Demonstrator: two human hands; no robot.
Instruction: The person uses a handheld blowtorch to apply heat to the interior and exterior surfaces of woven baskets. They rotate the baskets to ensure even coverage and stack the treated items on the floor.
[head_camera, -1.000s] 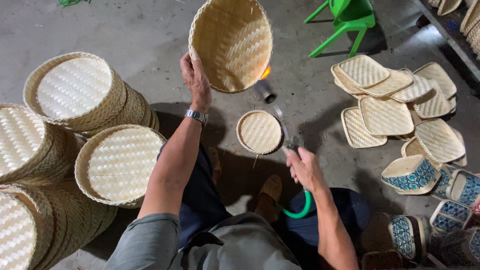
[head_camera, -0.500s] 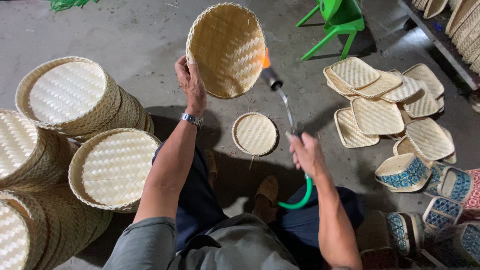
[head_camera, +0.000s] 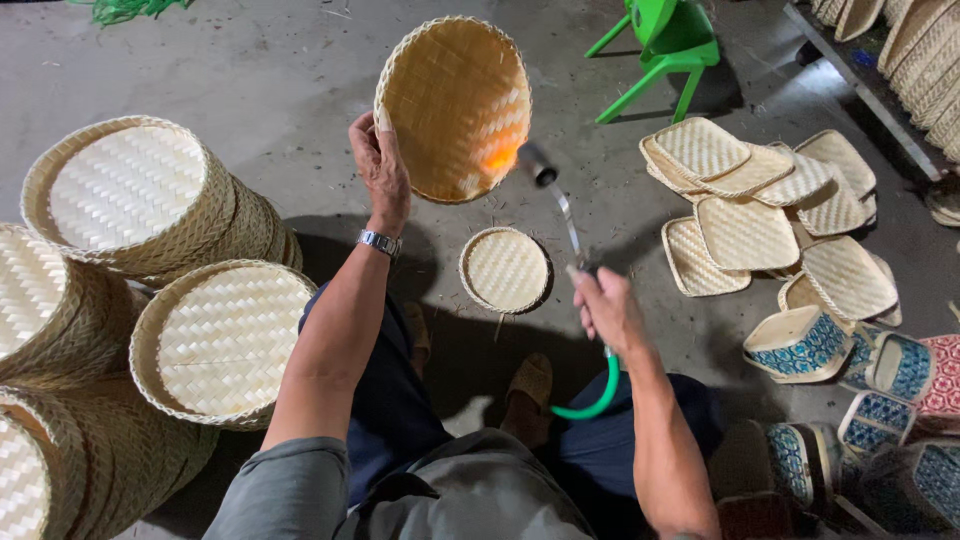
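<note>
My left hand grips the rim of a round woven bamboo tray, held up on edge with its hollow side facing me. My right hand holds the handle of a gas torch fed by a green hose. The torch's dark nozzle points at the tray's lower right, where an orange flame glows on the weave. A smaller round woven tray lies flat on the concrete floor between my two arms.
Stacks of round woven baskets crowd the left side. Square woven lids lie piled at the right, with blue and red patterned baskets below them. A green plastic stool stands at the top.
The torch has risen from near the floor and swung up to the tray, so the flame now plays on its inner face. My left hand has kept the tray raised.
</note>
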